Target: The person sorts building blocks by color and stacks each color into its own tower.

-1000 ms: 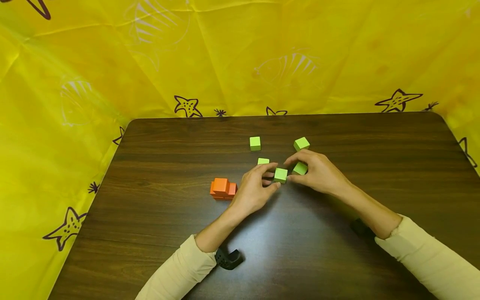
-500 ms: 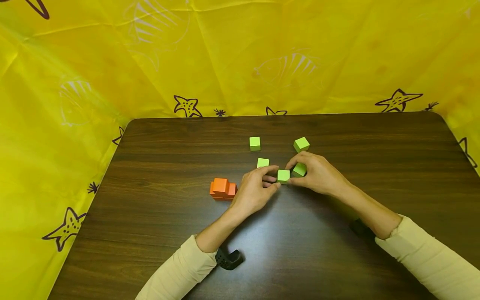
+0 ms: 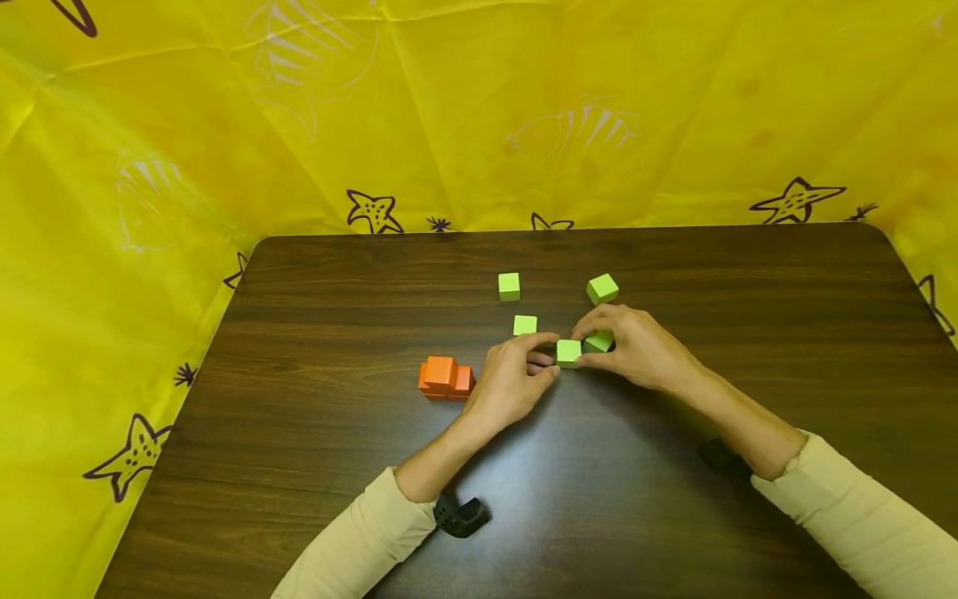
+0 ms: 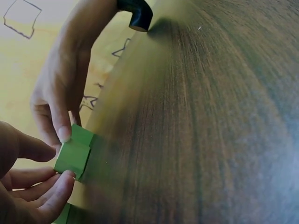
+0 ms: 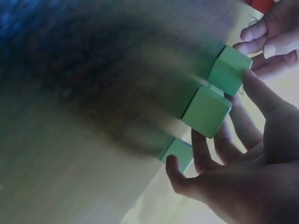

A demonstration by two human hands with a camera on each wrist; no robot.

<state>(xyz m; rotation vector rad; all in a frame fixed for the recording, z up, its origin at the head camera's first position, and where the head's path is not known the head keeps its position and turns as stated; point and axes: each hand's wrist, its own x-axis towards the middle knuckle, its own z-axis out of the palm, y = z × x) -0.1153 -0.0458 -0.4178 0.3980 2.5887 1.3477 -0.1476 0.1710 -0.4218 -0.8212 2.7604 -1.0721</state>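
Note:
A green cube (image 3: pixel 568 353) sits on the table between the hands, beside another green cube (image 3: pixel 599 341) partly covered by the right hand. The left hand (image 3: pixel 511 381) has its bent fingertips and thumb at the left side of the first cube; its fingertips touch that cube in the left wrist view. Around the second cube (image 5: pixel 207 112) curves the right hand (image 3: pixel 638 349), whose thumb touches the first cube (image 5: pixel 229 70). Behind the left hand lies a green cube (image 3: pixel 525 324), its lower part hidden.
Two more green cubes, a left one (image 3: pixel 509 287) and a right one (image 3: pixel 602 289), lie farther back. Orange blocks (image 3: pixel 441 376) stand stacked left of the left hand. A yellow patterned cloth (image 3: pixel 449 116) hangs beyond the dark wooden table (image 3: pixel 314 466).
The front green cube has slid slightly right, closer to the cube at the right hand. Both hands have shifted a little, the left one rightwards.

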